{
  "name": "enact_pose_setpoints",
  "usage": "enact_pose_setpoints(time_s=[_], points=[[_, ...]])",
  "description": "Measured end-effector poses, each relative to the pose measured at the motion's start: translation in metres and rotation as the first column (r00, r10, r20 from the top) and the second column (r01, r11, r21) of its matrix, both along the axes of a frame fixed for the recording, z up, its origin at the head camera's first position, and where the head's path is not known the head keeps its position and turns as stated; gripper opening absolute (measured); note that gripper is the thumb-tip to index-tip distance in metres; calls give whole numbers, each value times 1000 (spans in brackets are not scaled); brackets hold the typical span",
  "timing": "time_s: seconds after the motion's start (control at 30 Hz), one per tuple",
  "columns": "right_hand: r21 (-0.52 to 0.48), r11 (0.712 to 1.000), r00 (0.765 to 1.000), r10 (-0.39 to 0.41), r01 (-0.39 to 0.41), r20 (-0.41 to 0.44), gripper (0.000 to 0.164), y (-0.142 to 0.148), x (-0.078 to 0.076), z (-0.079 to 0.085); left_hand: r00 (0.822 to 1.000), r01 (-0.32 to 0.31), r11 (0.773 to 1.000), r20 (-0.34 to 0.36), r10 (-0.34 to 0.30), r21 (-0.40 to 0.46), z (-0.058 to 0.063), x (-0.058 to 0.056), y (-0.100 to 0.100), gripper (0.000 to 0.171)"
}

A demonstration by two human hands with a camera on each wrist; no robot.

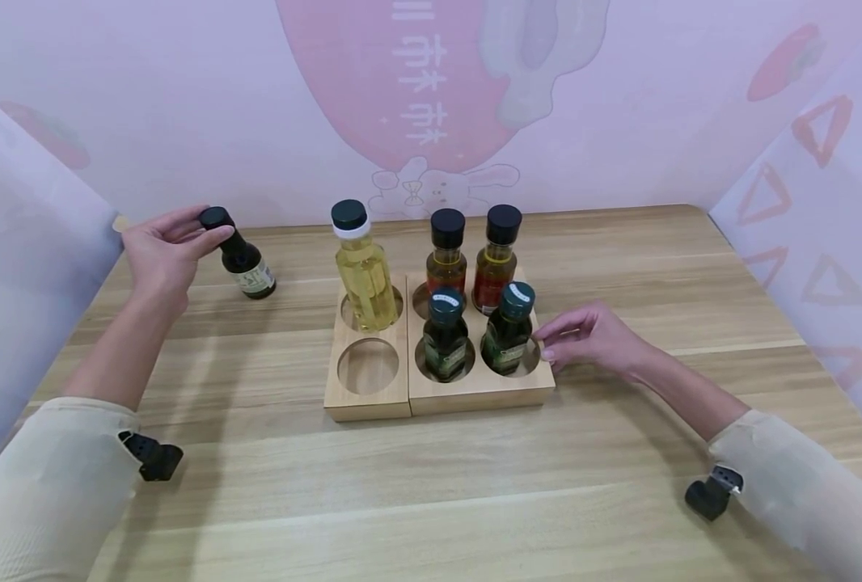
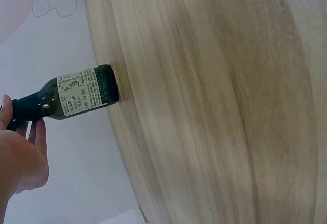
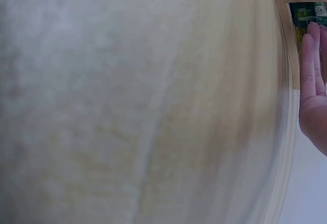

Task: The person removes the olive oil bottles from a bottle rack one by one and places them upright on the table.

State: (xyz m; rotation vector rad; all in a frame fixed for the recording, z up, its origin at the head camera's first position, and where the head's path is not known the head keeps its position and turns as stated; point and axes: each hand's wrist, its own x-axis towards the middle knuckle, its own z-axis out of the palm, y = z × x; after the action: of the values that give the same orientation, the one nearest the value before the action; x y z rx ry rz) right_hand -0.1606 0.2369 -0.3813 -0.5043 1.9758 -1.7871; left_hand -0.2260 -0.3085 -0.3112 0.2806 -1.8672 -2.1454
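At the far left, my left hand (image 1: 169,246) grips a small dark bottle (image 1: 245,263) by its black cap and neck. The bottle leans, its base at the table. In the left wrist view, its cream printed label (image 2: 79,92) faces the camera. My right hand (image 1: 591,339) rests its fingertips on the right side of a wooden bottle holder (image 1: 475,396); its fingers look fairly straight in the right wrist view. Nearest to that hand stands a dark green bottle (image 1: 507,339) in a round hole, with a similar green-capped bottle (image 1: 445,347) to its left.
Two black-capped bottles with red labels, one left (image 1: 447,263) and one right (image 1: 495,275), stand in the back holes. A narrower wooden holder (image 1: 332,396) adjoins on the left, with a yellow oil bottle (image 1: 369,283) above its rear hole. Printed wall panels (image 1: 220,105) border the table (image 1: 431,501).
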Motion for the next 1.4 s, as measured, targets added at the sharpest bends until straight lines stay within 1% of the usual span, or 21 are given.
enact_pose_setpoints(time_s=[0.17, 0.27, 0.37, 0.47, 0.53, 0.6, 0.67, 0.77, 0.83, 0.87, 0.97, 1.1, 1.2, 1.23, 1.4], points=[[3, 1000, 1000, -3, 3, -2, 25, 0, 0, 1, 1000, 17, 1000, -7, -17, -9, 1, 2, 0, 38], [7, 1000, 1000, -3, 3, -3, 24, -1, 0, 1, 999, 39, 999, -4, -40, -36, 2, 3, -1, 41], [15, 1000, 1000, -5, 5, -3, 23, -1, -1, 2, 998, 65, 993, 27, -63, -101, 4, 3, -3, 52], [28, 1000, 1000, -12, 12, -3, 22, -1, -1, 2, 994, 96, 979, 71, -84, -180, 6, 4, -4, 66], [34, 999, 1000, -15, 15, -6, 22, -1, -1, 2, 990, 117, 965, 100, -96, -235, 7, 5, -5, 73], [36, 999, 1000, -15, 16, -8, 22, -1, -1, 2, 986, 135, 945, 130, -100, -298, 8, 5, -6, 76], [36, 999, 1000, -15, 15, -11, 22, -2, -1, 2, 982, 154, 915, 164, -99, -373, 9, 6, -7, 78], [34, 999, 1000, -11, 11, -13, 22, -2, -1, 2, 974, 181, 870, 207, -93, -458, 11, 7, -7, 78], [35, 999, 1000, -9, 9, -13, 22, -2, -1, 2, 971, 195, 847, 222, -94, -494, 12, 9, -8, 78], [37, 999, 1000, -8, 8, -13, 22, -2, -1, 2, 969, 200, 840, 226, -96, -504, 13, 10, -8, 78], [44, 999, 1000, -9, 9, -13, 22, -2, 0, 3, 970, 213, 848, 213, -121, -486, 15, 14, -7, 79], [54, 998, 1000, -13, 13, -12, 23, -2, 1, 3, 975, 211, 877, 157, -157, -432, 17, 19, -7, 78], [63, 998, 1000, -15, 16, -13, 24, -1, 1, 3, 980, 197, 874, 114, -163, -443, 17, 22, -7, 73], [66, 998, 1000, -15, 16, -14, 24, -1, 1, 3, 982, 190, 869, 105, -160, -457, 17, 23, -7, 72], [64, 998, 1000, -16, 17, -12, 23, -1, 1, 2, 992, 129, 819, 75, -105, -559, 18, 29, -7, 62]])
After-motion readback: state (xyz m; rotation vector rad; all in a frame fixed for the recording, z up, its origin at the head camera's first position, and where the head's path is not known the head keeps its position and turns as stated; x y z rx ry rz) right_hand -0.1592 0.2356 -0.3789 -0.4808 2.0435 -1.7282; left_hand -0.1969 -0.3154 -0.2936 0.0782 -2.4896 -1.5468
